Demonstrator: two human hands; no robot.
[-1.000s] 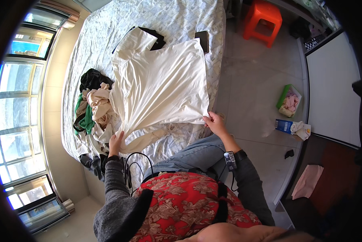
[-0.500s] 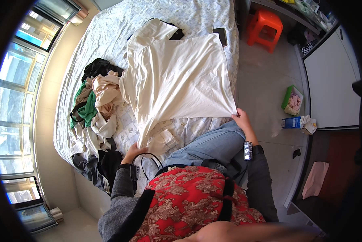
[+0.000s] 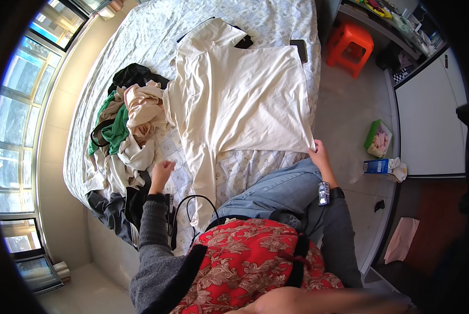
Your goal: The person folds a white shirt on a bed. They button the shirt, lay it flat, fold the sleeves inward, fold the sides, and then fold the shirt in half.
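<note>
A cream long-sleeved shirt [image 3: 255, 99] lies spread over the bed, one sleeve [image 3: 203, 178] trailing down toward my lap. My right hand [image 3: 318, 154] pinches a corner of the shirt at the bed's right side. My left hand [image 3: 163, 174] hovers left of that trailing sleeve, apart from it, its fingers curled in with nothing seen between them. Just beyond this hand is a heap of crumpled clothes, with a green garment [image 3: 116, 130], a pale peach one [image 3: 142, 102] and a black one [image 3: 135, 77].
The bed has a pale patterned sheet [image 3: 156, 31]. A black phone [image 3: 299, 50] lies by the shirt's far right corner. On the floor at right are a red plastic stool [image 3: 351, 47], a green box [image 3: 373, 137] and a blue carton [image 3: 376, 166]. Windows [image 3: 20, 120] line the left.
My left hand has let go of the shirt and moved up and left. The sleeve it held now lies loose on the bed. My right hand still holds its corner.
</note>
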